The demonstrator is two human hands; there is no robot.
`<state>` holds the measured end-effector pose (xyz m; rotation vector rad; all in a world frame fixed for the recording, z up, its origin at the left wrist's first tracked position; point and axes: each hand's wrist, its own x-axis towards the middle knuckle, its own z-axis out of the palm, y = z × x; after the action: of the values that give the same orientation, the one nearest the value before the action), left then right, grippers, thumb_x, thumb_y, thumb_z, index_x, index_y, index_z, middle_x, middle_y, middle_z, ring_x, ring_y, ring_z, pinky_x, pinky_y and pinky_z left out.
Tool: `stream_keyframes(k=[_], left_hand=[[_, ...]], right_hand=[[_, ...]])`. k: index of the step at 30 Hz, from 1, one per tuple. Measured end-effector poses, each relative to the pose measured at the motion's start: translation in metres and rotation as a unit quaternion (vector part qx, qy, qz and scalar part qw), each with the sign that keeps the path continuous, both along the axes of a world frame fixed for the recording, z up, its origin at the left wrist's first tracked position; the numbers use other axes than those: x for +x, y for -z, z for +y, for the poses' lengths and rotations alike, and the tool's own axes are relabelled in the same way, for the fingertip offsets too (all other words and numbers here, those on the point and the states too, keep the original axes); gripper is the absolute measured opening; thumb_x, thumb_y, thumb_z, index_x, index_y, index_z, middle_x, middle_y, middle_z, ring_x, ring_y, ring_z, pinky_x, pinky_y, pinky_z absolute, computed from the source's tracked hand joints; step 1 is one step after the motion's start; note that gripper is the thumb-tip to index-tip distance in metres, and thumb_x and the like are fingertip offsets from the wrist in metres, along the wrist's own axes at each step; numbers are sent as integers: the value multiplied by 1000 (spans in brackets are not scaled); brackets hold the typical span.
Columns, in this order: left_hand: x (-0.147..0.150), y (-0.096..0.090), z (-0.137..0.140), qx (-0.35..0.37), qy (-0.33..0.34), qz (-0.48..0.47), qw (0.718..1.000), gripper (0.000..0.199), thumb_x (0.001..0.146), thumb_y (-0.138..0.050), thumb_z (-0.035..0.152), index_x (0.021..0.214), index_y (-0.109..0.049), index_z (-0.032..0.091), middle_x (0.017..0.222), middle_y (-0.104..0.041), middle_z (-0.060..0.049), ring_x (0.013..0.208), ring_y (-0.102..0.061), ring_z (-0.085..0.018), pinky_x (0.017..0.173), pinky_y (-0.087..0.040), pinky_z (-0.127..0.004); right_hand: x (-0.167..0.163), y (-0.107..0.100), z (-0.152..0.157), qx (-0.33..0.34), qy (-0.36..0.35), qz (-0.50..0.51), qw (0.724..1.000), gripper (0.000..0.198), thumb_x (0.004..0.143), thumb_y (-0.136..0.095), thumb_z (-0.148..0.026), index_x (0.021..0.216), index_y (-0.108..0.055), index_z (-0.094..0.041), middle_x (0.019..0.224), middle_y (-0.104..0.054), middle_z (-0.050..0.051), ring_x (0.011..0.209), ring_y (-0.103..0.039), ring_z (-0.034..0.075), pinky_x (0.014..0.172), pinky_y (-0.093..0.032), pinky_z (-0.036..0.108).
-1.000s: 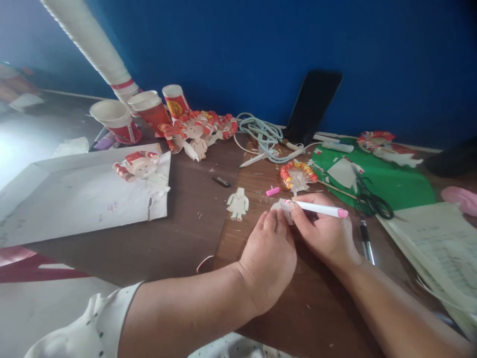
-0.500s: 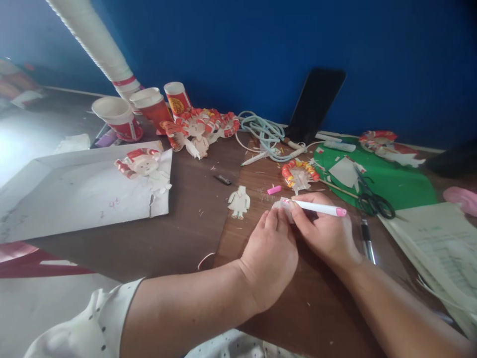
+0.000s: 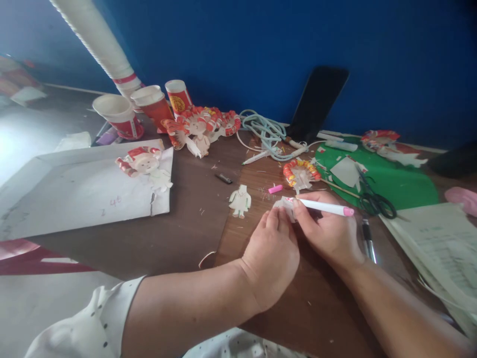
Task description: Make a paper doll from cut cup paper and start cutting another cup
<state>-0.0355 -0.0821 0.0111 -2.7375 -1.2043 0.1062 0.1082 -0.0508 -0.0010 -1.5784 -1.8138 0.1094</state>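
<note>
White pen (image 3: 324,207) pinched in the right hand (image 3: 330,236) stays at the paper (image 3: 280,203), the left hand (image 3: 275,256), fingers together, pressing from seven o'clock, marking apparently continuing.

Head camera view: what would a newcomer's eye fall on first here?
Probably the left hand, central, on a small pale paper piece, with the right hand holding a white-and-pink pen over it. Next, perhaps, the bright green sheet at right, black scissors lying partly over it. The blue wall fills the back.
</note>
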Motion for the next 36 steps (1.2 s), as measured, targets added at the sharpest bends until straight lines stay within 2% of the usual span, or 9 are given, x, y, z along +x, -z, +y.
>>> stream_keyframes(k=[7,13,20,36], left_hand=[[0,-4,0,1,0,-17,1000,48,92,-34,19,132,-53,0,138,-52,-22,133,-44,-28,111,-36,-40],[0,-6,-1,22,-9,-30,999,41,90,-41,20,120,-63,3,115,-61,-19,110,-54,-25,99,-44,-37],[-1,-5,0,19,-5,-40,999,39,90,-43,22,117,-67,7,120,-60,-19,115,-52,-26,103,-41,-39],[0,-4,-1,16,-3,-38,999,41,91,-42,23,122,-63,6,126,-59,-19,121,-51,-26,107,-39,-39]], right_hand=[[2,-1,0,31,-6,26,999,14,86,-61,-32,87,-63,-18,82,-70,5,72,-67,17,65,-51,28],[2,-2,1,31,-12,21,999,13,87,-59,-32,88,-62,-19,81,-69,5,72,-66,18,66,-53,29],[1,-1,2,25,-1,-1,1000,17,89,-56,-37,89,-62,-20,84,-70,6,74,-67,20,65,-53,30],[2,3,1,7,-7,-30,999,24,92,-52,-42,91,-62,-21,85,-71,6,74,-68,20,67,-53,30]])
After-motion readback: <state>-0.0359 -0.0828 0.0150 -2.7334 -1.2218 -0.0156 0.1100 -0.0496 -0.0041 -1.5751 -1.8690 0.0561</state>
